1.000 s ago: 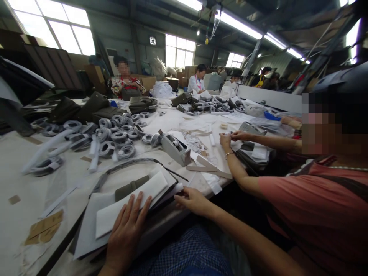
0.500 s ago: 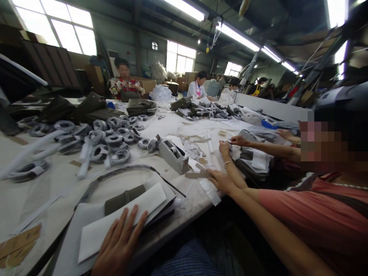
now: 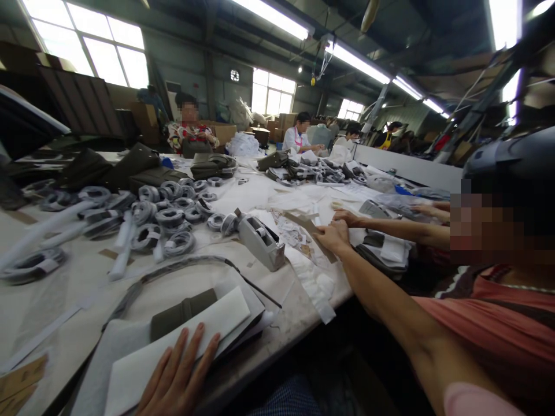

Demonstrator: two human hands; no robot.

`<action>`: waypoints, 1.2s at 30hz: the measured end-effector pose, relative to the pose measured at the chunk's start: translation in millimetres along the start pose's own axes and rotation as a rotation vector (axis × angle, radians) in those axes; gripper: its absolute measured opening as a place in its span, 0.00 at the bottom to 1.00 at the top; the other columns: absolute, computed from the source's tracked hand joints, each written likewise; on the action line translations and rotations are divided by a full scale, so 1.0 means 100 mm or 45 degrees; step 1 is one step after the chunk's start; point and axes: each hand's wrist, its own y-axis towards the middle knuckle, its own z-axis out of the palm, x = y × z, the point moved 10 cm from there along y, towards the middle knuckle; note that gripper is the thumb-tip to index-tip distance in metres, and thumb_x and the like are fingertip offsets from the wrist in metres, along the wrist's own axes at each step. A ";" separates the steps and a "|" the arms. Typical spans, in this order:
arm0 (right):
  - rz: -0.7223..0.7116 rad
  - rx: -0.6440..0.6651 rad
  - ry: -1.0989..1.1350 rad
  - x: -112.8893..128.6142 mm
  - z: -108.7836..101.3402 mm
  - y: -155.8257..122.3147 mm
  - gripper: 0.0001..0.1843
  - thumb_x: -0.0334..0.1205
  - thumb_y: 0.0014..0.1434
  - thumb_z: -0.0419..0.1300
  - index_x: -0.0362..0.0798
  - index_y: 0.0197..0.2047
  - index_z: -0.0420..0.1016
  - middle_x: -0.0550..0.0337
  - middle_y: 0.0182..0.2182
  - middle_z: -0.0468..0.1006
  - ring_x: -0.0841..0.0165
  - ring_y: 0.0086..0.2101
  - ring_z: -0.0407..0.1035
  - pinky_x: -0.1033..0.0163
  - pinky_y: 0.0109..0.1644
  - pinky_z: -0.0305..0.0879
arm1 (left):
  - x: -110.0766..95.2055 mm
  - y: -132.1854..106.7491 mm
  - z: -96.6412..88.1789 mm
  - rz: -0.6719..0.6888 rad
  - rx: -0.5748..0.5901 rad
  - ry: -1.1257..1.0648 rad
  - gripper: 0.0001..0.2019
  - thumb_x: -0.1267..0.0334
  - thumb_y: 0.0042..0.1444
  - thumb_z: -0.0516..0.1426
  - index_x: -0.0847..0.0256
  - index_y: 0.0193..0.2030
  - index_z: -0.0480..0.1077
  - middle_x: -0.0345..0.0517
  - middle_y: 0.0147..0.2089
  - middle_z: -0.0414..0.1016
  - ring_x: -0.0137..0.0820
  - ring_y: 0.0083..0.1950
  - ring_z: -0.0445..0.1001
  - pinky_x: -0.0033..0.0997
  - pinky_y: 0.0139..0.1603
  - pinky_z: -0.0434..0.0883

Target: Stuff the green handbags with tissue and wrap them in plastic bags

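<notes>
My left hand [image 3: 182,370] lies flat with fingers spread on a folded white sheet [image 3: 208,320]. Beneath that sheet is a dark olive bag [image 3: 184,312], partly covered with white paper; a wrapped handle [image 3: 173,267] arches beyond it. My right hand [image 3: 333,238] reaches out far to the right, its fingers closed on a flat grey-brown strip [image 3: 309,224]. Its arm crosses in front of a co-worker's arms. A tape dispenser [image 3: 262,240] stands left of the strip. Loose white paper [image 3: 314,283] hangs over the table edge below my right hand.
Several coiled, wrapped straps [image 3: 169,216] lie at the left with white rolls [image 3: 121,248]. Brown cards [image 3: 21,378] are at lower left. Olive bags [image 3: 212,164] are piled farther back. At the right sits a co-worker [image 3: 485,300], close beside another bag [image 3: 384,248].
My right hand has moved away from me with the strip, which has turned from lying crosswise to slanting. The left hand stays flat on the white sheet. The view shifts slightly.
</notes>
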 end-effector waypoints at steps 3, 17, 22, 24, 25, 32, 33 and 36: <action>-0.045 -0.021 -0.042 0.07 -0.05 0.14 0.17 0.45 0.55 0.65 0.49 0.47 0.82 0.51 0.38 0.84 0.48 0.54 0.67 0.52 0.54 0.62 | 0.01 -0.01 0.00 -0.002 -0.024 0.016 0.35 0.76 0.61 0.43 0.48 0.74 0.46 0.43 0.72 0.59 0.39 0.72 0.55 0.44 0.76 0.45; -0.787 0.482 -0.077 -0.07 0.71 -1.21 0.28 0.50 0.50 0.73 0.56 0.54 0.79 0.51 0.59 0.72 0.52 0.62 0.61 0.45 0.66 0.58 | 0.04 0.03 -0.09 -0.030 -0.068 -0.173 0.24 0.58 0.70 0.39 0.50 0.71 0.56 0.45 0.73 0.57 0.41 0.73 0.54 0.39 0.75 0.44; -0.673 0.314 0.055 -0.24 0.81 -1.17 0.11 0.50 0.57 0.67 0.55 0.39 0.85 0.52 0.51 0.79 0.55 0.56 0.69 0.45 0.64 0.62 | 0.03 0.03 -0.09 -0.050 -0.065 -0.176 0.24 0.59 0.70 0.39 0.49 0.70 0.57 0.43 0.72 0.58 0.40 0.72 0.56 0.40 0.75 0.45; -0.658 0.294 0.074 -0.19 0.83 -1.13 0.10 0.50 0.59 0.65 0.55 0.35 0.85 0.54 0.47 0.81 0.58 0.52 0.72 0.47 0.62 0.64 | 0.03 0.02 -0.10 -0.066 -0.077 -0.185 0.24 0.60 0.70 0.39 0.48 0.70 0.57 0.43 0.72 0.58 0.40 0.72 0.56 0.40 0.75 0.46; -0.647 0.284 0.085 -0.16 0.82 -1.12 0.11 0.50 0.61 0.63 0.55 0.35 0.85 0.55 0.46 0.82 0.59 0.51 0.73 0.48 0.61 0.66 | 0.03 0.02 -0.10 -0.083 -0.089 -0.193 0.24 0.61 0.70 0.39 0.48 0.70 0.57 0.43 0.72 0.57 0.40 0.72 0.56 0.41 0.74 0.47; -0.498 0.188 0.151 0.03 0.64 -1.18 0.13 0.48 0.63 0.60 0.52 0.37 0.83 0.55 0.42 0.84 0.60 0.45 0.77 0.52 0.55 0.70 | 0.03 0.01 -0.10 -0.148 -0.135 -0.249 0.25 0.60 0.70 0.37 0.47 0.70 0.57 0.44 0.72 0.58 0.42 0.72 0.57 0.45 0.73 0.50; -0.471 0.168 0.162 0.06 0.61 -1.21 0.13 0.47 0.63 0.60 0.52 0.37 0.83 0.55 0.42 0.84 0.60 0.45 0.77 0.52 0.55 0.70 | 0.03 0.01 -0.09 -0.149 -0.134 -0.251 0.25 0.61 0.70 0.37 0.47 0.70 0.57 0.43 0.72 0.58 0.42 0.72 0.57 0.45 0.73 0.51; -0.415 0.123 0.198 0.21 0.58 -1.35 0.12 0.48 0.63 0.60 0.51 0.38 0.82 0.56 0.42 0.84 0.60 0.45 0.77 0.53 0.54 0.70 | 0.03 0.01 -0.08 -0.145 -0.132 -0.257 0.25 0.62 0.70 0.37 0.47 0.70 0.57 0.43 0.72 0.58 0.43 0.72 0.57 0.46 0.72 0.51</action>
